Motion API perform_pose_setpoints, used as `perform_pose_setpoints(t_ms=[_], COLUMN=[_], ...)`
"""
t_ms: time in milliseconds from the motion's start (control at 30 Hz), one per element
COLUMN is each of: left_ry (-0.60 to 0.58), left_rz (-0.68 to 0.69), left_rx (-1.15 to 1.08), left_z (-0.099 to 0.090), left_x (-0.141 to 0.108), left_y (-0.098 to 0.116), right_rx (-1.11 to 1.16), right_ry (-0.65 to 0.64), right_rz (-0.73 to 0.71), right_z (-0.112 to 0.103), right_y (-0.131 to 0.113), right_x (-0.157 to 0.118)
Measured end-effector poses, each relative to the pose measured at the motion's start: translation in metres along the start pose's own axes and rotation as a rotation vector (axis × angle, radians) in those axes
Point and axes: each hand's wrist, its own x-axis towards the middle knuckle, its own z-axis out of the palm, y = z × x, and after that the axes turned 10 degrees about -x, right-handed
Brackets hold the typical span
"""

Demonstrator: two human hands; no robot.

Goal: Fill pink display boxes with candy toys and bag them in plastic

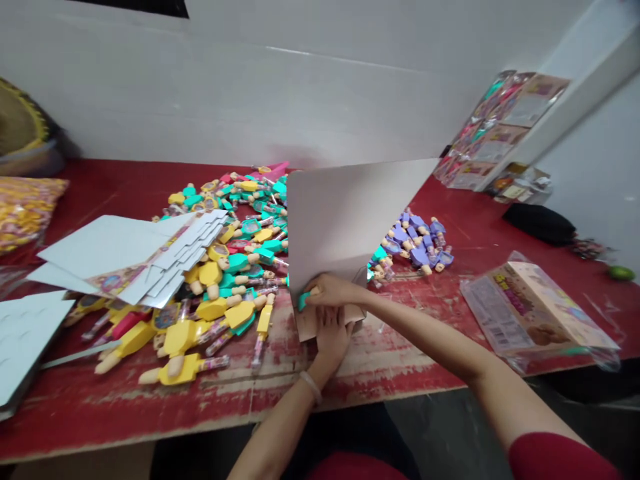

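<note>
A cardboard display box point(345, 227) stands near the front of the red table, its tall back panel raised. My right hand point(333, 291) reaches across into the box's left side. Its fingers are closed on a teal candy toy point(303, 300), only partly visible. Just below it, my left hand point(331, 333) lies over the low front of the box, fingers stretched out and pointing inward; their tips are partly hidden. Left of the box, yellow candy toys point(183, 339) with beige knobs and clear candy-filled tubes lie in a loose heap with teal ones point(240, 261).
Flat printed cardboard sheets point(130, 257) lie on the heap, with a pale stack point(25, 340) at the left edge. Purple toys point(420, 243) are behind the box. A wrapped finished box point(540, 307) sits at right; more packed boxes point(505, 127) are stacked against the wall.
</note>
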Motion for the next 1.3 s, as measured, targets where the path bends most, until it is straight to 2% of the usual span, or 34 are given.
perform_pose_setpoints(t_ms=[133,333,467,567,700,800,900,967,1033,1100,1133,1200,1300], left_ry=[-0.021,-0.04,-0.044,-0.056,-0.078,-0.076,-0.034,0.052,0.119,0.119,0.101,0.073,0.071], left_rz=[-0.009,-0.031,-0.027,-0.014,-0.015,-0.003,-0.015,-0.049,-0.061,-0.05,-0.045,-0.046,-0.055], left_rx=[-0.021,-0.097,-0.14,-0.152,-0.157,-0.148,-0.122,-0.068,-0.009,0.026,0.032,0.034,0.031], left_z=[-0.001,-0.004,-0.007,-0.005,0.0,0.0,-0.008,-0.017,-0.026,-0.032,-0.035,-0.037,-0.035], left_x=[-0.001,0.001,0.0,0.0,0.004,0.003,-0.006,-0.015,-0.023,-0.027,-0.027,-0.026,-0.024], left_y=[0.001,0.002,0.002,0.002,0.001,-0.002,-0.009,-0.017,-0.024,-0.029,-0.03,-0.03,-0.03], right_rx=[-0.048,-0.056,-0.028,-0.116,-0.182,-0.173,-0.107,-0.04,-0.087,-0.229,-0.292,-0.352,-0.36], right_ry=[-0.022,0.029,0.179,0.323,0.332,0.34,0.394,0.52,0.672,0.741,0.74,0.703,0.64], right_rz=[-0.045,0.076,0.029,0.049,0.094,0.105,0.125,0.194,0.364,0.55,0.61,0.639,0.588], right_z=[0.009,0.024,0.028,0.033,0.042,0.052,0.062,0.063,0.056,0.041,0.034,0.028,0.041], right_y=[0.002,0.0,0.002,-0.002,-0.011,-0.006,0.019,0.05,0.088,0.126,0.142,0.167,0.181], right_x=[0.008,0.014,-0.002,-0.007,0.003,0.002,-0.02,-0.042,-0.062,-0.074,-0.075,-0.072,-0.07])
